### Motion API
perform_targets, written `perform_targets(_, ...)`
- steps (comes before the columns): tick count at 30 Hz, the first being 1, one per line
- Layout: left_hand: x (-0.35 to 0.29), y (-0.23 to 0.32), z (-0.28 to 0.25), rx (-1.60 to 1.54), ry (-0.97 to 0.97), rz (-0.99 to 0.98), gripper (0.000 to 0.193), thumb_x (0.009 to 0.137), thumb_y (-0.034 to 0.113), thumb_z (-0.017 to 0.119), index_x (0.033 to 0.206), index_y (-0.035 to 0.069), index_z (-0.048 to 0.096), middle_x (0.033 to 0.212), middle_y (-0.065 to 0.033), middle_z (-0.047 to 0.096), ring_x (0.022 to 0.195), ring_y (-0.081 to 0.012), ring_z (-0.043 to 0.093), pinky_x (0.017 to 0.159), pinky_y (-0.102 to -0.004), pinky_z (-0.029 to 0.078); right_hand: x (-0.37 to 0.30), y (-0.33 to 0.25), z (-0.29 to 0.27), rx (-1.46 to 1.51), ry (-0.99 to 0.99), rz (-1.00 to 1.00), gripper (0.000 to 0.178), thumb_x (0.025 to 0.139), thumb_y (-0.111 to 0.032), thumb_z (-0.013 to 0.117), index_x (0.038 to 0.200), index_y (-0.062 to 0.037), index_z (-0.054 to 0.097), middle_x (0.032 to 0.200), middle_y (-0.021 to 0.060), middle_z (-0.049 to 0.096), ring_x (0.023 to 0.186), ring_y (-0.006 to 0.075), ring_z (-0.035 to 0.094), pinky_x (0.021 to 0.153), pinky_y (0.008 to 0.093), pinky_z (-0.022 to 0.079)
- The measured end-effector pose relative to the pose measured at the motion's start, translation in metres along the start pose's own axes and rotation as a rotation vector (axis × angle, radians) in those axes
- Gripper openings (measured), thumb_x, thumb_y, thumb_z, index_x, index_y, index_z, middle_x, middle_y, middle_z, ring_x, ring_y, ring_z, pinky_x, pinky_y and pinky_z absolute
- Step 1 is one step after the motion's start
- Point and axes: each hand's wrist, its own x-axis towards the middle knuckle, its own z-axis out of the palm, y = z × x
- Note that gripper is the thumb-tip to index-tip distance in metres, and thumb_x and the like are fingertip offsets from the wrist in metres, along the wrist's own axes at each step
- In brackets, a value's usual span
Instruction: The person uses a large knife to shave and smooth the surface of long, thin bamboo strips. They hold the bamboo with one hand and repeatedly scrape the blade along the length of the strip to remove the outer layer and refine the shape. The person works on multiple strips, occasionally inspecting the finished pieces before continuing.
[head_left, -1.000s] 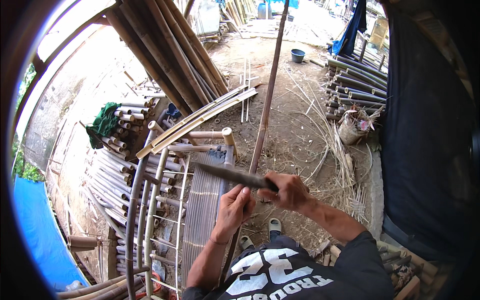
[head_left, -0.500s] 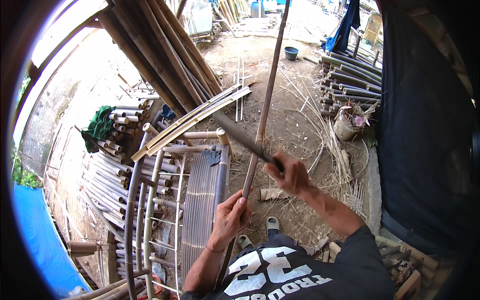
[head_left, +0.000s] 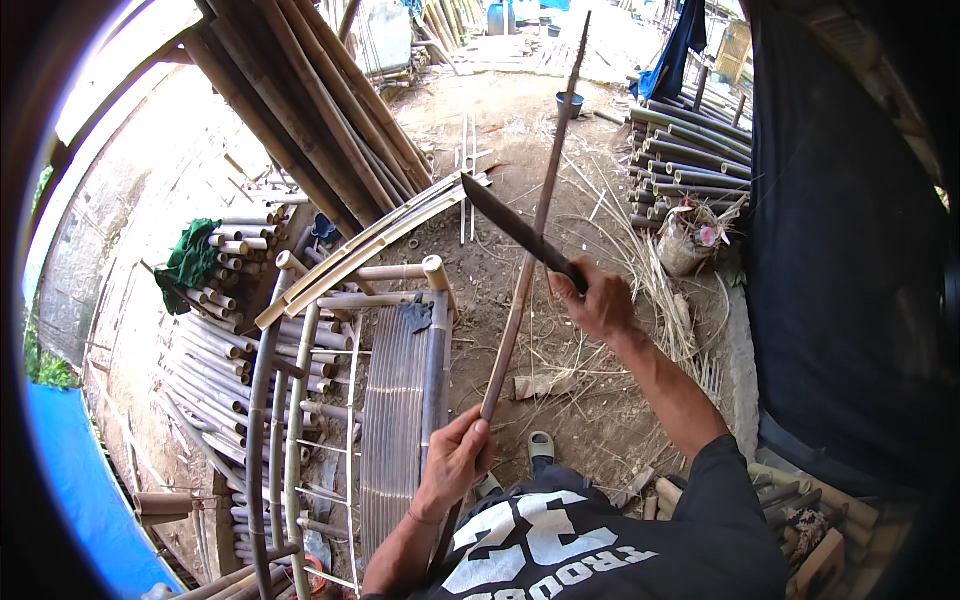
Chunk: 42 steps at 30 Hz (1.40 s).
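Note:
My left hand (head_left: 458, 456) is closed around the lower part of a long, thin bamboo pole (head_left: 512, 318), which slants up and away from me, its far tip tapering. In my right hand (head_left: 600, 303) is the handle of a machete (head_left: 517, 229) with a dark blade. The blade lies across the pole about midway up, its tip pointing to the far left; whether it touches the pole I cannot tell. Below my left hand the pole's lower end runs down along my shirt and is partly hidden by my forearm.
Left of me stands a bamboo bench frame (head_left: 440, 375) with a slatted seat, long split bamboo strips (head_left: 370, 246) resting on it. Stacked bamboo poles (head_left: 690, 165) lie at the right beside a sack (head_left: 685, 244). Thin strips litter the dirt floor. A dark bucket (head_left: 570, 104) stands farther off.
The machete has moved up and away along the pole with my right hand, and its blade now shows sharply. The pole's far tip has come into view. My left hand keeps its grip.

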Motion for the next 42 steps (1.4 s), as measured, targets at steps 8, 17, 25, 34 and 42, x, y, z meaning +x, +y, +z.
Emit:
perform_targets(8, -0.026, -0.020, -0.006, 0.051, -0.013, -0.030, 0.041, 0.102, 0.029, 0.050, 0.129, -0.001, 0.055, 0.057, 0.0020, 0.044, 0.043, -0.0036, 0.036, 0.038, -0.0202, 0.025, 0.018, 0.024, -0.014, 0.051, -0.056, -0.011, 0.066, 0.093, -0.071, 0.028, 0.085, -0.0109, 0.055, 0.052, -0.0025, 0.048, 0.037, 0.0073, 0.043, 0.030, 0.0320, 0.042)
perform_targets(17, -0.096, -0.058, -0.043, -0.026, -0.030, -0.135, 0.035, 0.102, 0.021, 0.048, 0.120, -0.007, 0.058, 0.057, 0.0017, 0.044, 0.046, -0.0056, 0.036, 0.042, -0.0220, 0.026, 0.071, 0.101, -0.071, -0.285, 0.018, 0.025, 0.076, 0.087, -0.080, 0.030, 0.082, -0.0104, 0.058, 0.050, 0.0002, 0.052, 0.041, 0.0161, 0.054, 0.039, 0.0342, 0.044)
perform_targets(25, -0.139, -0.079, -0.084, 0.034, -0.097, -0.338, 0.057, 0.097, 0.046, 0.047, 0.099, -0.008, 0.065, 0.064, -0.0093, 0.059, 0.057, -0.0143, 0.054, 0.053, -0.0281, 0.042, 0.085, 0.086, -0.106, -0.246, 0.086, 0.104, 0.071, 0.088, -0.076, 0.037, 0.090, -0.0099, 0.063, 0.057, 0.0081, 0.059, 0.052, 0.0223, 0.062, 0.046, 0.0381, 0.046)
perform_targets(34, -0.045, -0.069, -0.036, -0.037, -0.013, -0.169, 0.047, 0.105, 0.035, 0.040, 0.099, -0.004, 0.064, 0.066, -0.0026, 0.054, 0.053, -0.0097, 0.048, 0.049, -0.0226, 0.038, 0.076, 0.050, -0.089, -0.202, 0.173, 0.004, 0.063, 0.093, -0.069, 0.036, 0.086, -0.0119, 0.060, 0.051, 0.0009, 0.052, 0.042, 0.0131, 0.052, 0.035, 0.0316, 0.042)
perform_targets(42, -0.065, -0.069, -0.034, 0.131, 0.149, -0.086, 0.043, 0.101, 0.039, 0.050, 0.090, 0.000, 0.063, 0.057, 0.0041, 0.044, 0.046, -0.0035, 0.035, 0.042, -0.0216, 0.025, 0.064, 0.041, -0.101, -0.223, 0.180, -0.010, 0.055, 0.096, -0.062, 0.041, 0.077, -0.0137, 0.057, 0.054, -0.0017, 0.053, 0.041, 0.0127, 0.050, 0.037, 0.0321, 0.044)
